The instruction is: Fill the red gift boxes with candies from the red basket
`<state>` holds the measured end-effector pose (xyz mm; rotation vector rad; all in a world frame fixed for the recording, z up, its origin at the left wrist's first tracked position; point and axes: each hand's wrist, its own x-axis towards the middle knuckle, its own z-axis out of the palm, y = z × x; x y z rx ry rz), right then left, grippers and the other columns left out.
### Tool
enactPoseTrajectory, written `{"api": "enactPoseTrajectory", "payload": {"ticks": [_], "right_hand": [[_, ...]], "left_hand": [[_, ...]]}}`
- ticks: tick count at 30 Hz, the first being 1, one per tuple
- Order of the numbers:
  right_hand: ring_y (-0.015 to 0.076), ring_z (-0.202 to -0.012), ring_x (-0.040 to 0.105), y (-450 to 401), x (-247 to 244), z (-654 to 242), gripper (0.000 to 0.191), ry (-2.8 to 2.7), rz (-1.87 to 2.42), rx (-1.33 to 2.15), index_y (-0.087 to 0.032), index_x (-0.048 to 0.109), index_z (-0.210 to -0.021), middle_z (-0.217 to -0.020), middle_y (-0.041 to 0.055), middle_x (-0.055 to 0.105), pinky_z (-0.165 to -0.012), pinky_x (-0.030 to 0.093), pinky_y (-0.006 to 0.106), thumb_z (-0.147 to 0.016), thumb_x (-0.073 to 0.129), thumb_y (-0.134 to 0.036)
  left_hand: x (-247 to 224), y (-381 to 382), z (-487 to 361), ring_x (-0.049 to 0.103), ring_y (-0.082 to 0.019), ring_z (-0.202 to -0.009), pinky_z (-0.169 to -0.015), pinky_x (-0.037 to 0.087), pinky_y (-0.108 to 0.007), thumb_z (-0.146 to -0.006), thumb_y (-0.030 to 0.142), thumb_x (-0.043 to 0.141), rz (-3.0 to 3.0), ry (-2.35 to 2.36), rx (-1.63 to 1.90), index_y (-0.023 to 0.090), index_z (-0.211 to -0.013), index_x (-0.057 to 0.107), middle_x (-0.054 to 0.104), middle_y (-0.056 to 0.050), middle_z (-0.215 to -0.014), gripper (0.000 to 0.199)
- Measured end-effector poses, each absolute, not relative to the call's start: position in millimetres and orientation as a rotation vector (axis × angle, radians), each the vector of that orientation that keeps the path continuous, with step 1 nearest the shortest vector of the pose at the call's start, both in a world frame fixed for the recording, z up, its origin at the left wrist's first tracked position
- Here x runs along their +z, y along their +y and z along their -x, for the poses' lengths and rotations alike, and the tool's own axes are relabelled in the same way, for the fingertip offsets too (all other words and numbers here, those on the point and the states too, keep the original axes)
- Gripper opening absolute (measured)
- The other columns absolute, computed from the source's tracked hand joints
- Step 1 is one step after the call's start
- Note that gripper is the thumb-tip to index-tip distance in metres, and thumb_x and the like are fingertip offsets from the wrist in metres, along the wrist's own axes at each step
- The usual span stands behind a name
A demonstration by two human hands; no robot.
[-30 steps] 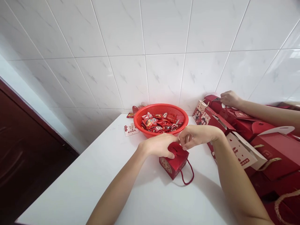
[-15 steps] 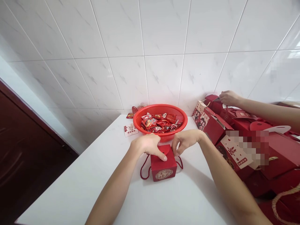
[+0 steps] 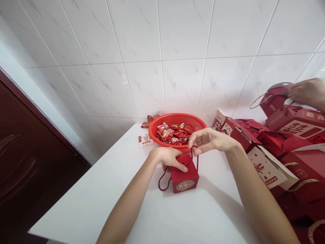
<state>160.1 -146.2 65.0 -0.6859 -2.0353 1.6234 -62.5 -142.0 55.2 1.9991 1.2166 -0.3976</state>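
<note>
Left grip (image 3: 167,158) covers red box (image 3: 184,179) (top mostly hidden).

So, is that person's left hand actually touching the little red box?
Touching. The head view shows the left hand over the top of the red gift box, with its thumb pressed down on the box.

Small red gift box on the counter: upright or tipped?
Upright: the box sits flat on the white counter, printed panel facing the camera, left hand on top.
</note>
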Motion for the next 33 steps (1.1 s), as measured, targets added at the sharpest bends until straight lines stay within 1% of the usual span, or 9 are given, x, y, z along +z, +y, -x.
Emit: {"api": "enactPoseTrajectory", "payload": {"ticks": [4,9,12,14,17,22,27,31,33], "right_hand": [[0.0111,-0.07,0.059,-155.6,72.6,-153.8,0.035,-2.084,0.733,1.572,-0.014,0.071,-0.099,-0.077,0.0006,0.066,-0.067,0.051,0.025,-0.075,0.082,-0.038],[0.0137,-0.074,0.063,-161.4,79.2,-159.7,0.037,-2.061,0.83,1.523,-0.016,0.07,-0.1,-0.081,0.0022,0.068,-0.072,0.052,0.029,-0.075,0.081,-0.041],[0.017,-0.083,0.066,-165.8,84.3,-165.0,0.039,-2.01,0.869,1.461,-0.016,0.07,-0.101,-0.091,0.0049,0.071,-0.081,0.053,0.034,-0.075,0.081,-0.044],[0.0184,-0.087,0.066,-168.7,87.6,-166.2,0.04,-2.0,0.891,1.39,-0.016,0.071,-0.101,-0.096,0.0062,0.071,-0.085,0.052,0.036,-0.075,0.08,-0.045],[0.019,-0.087,0.064,-173.3,92.1,-163.6,0.038,-2.028,0.933,1.318,-0.016,0.07,-0.098,-0.094,0.0061,0.071,-0.084,0.051,0.036,-0.077,0.077,-0.048],[0.0143,-0.074,0.055,-183.2,96.0,-150.1,0.035,-2.1,1.05,1.109,-0.016,0.066,-0.083,-0.081,0.0028,0.064,-0.067,0.044,0.028,-0.081,0.071,-0.051],[0.0113,-0.062,0.046,-186.2,87.7,-132.6,0.03,-2.085,1.14,0.884,-0.017,0.06,-0.072,-0.067,-0.0007,0.055,-0.054,0.033,0.026,-0.081,0.068,-0.044],[0.0117,-0.061,0.047,-186.4,83.4,-125.0,0.019,-2.056,1.128,0.829,-0.017,0.063,-0.076,-0.065,-0.0011,0.056,-0.052,0.033,0.025,-0.081,0.065,-0.036],[0.0121,-0.059,0.05,-186.9,89.2,-124.6,0.02,-2.009,1.164,0.822,-0.017,0.064,-0.073,-0.063,-0.0003,0.058,-0.052,0.035,0.026,-0.081,0.064,-0.034]], "left_hand": [[52.6,-148.1,58.3,0.072,-0.029,-0.089,-0.063,0.055,-0.03,-0.059,0.066,0.077,-2.075,1.234,-0.335,0.02,-0.123,0.06,0.07,-0.01,-0.117,0.08],[60.8,-158.8,60.0,0.068,-0.021,-0.059,-0.051,0.05,-0.029,-0.062,0.055,0.078,-2.0,1.267,-0.279,0.021,-0.135,0.052,0.072,-0.006,-0.1,0.084],[74.5,-166.6,65.5,0.066,-0.018,-0.055,-0.05,0.05,-0.027,-0.067,0.04,0.076,-2.012,1.216,-0.048,0.02,-0.139,0.049,0.072,-0.005,-0.095,0.08],[84.9,-172.0,70.4,0.067,-0.016,-0.062,-0.056,0.052,-0.028,-0.072,0.034,0.073,-1.996,1.103,0.199,0.022,-0.137,0.052,0.071,-0.007,-0.106,0.069],[96.3,-179.3,75.8,0.07,-0.016,-0.078,-0.075,0.057,-0.032,-0.078,0.033,0.071,-1.928,0.925,0.53,0.026,-0.131,0.058,0.062,-0.008,-0.132,0.055],[97.3,-186.9,72.1,0.069,-0.02,-0.106,-0.099,0.053,-0.039,-0.085,0.035,0.069,-1.847,0.836,0.758,0.024,-0.132,0.057,0.056,-0.008,-0.142,0.049],[91.9,-189.3,66.5,0.07,-0.022,-0.106,-0.1,0.054,-0.043,-0.092,0.035,0.063,-1.837,0.748,0.76,0.024,-0.139,0.05,0.072,-0.007,-0.114,0.051],[90.1,-188.1,67.0,0.066,-0.025,-0.115,-0.094,0.058,-0.038,-0.089,0.037,0.067,-1.868,0.73,0.925,0.022,-0.134,0.054,0.059,-0.01,-0.14,0.049],[89.7,-186.7,67.4,0.067,-0.026,-0.114,-0.09,0.06,-0.036,-0.089,0.039,0.066,-1.902,0.751,0.989,0.022,-0.131,0.056,0.055,-0.01,-0.144,0.047]]}}
